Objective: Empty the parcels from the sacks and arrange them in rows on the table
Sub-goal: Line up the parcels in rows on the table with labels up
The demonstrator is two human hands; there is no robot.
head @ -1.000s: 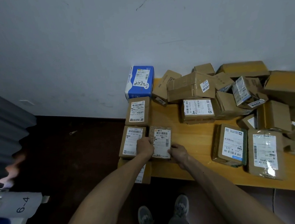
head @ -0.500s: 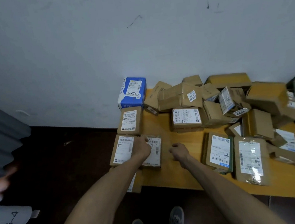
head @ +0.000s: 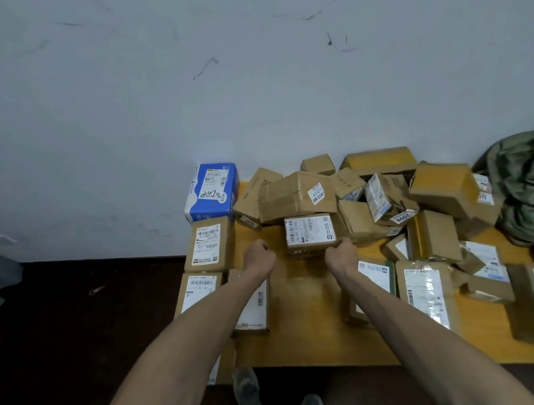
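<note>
Sorting step: reaching for next parcel. Flat brown cardboard parcel with white barcode label [head: 309,234] lying on yellow wooden worktop [head: 302,328], at front of jumbled carton heap [head: 297,196]. Left hand [head: 259,258] just left of it, fingers curled, holding nothing. Right hand [head: 341,254] at near right corner, fingers curled; grip impossible to tell. Next, probably: clasp both sides, slide beside labelled-parcel column [head: 209,244] at left edge.

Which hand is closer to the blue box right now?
Left. The left hand sits nearer the person and right of the blue box; the right hand is farther right, by the white-labelled parcel.
</note>
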